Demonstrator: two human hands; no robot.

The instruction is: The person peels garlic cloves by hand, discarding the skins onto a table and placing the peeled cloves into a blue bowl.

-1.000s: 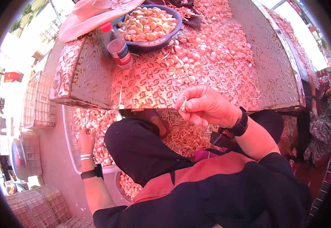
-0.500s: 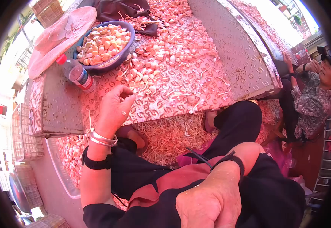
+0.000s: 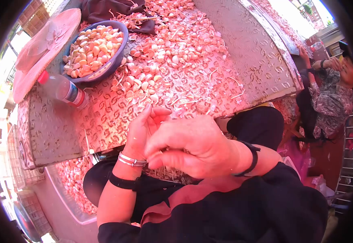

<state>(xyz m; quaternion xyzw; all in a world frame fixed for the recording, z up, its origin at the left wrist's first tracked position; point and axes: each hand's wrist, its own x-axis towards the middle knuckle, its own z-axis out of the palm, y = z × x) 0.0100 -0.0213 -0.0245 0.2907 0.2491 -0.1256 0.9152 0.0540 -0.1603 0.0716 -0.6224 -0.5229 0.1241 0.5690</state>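
My left hand (image 3: 142,127), with silver bracelets and a black band at the wrist, is half cupped over the near edge of the patterned metal table (image 3: 107,129). Its thumb stands apart from the fingers, and no object shows in it. Just in front, my right hand (image 3: 196,143) overlaps part of the left. The right fingers are bent into a pinch; whatever they may hold is too small or hidden to make out. Loose garlic cloves (image 3: 146,81) lie beyond both hands. A blue basin (image 3: 121,48) heaped with peeled-looking cloves (image 3: 93,50) sits at the far left.
A bottle with a red cap (image 3: 69,91) and a pink straw hat (image 3: 42,46) are beside the basin. Dark cloth (image 3: 107,10) lies at the back. Below left, a tub (image 3: 61,194) holds more garlic. Another person (image 3: 330,97) sits at the right.
My right hand has risen from my lap to the left hand, its fingers now pinched. The left hand has shifted right and turned its palm inward. The view has shifted slightly.
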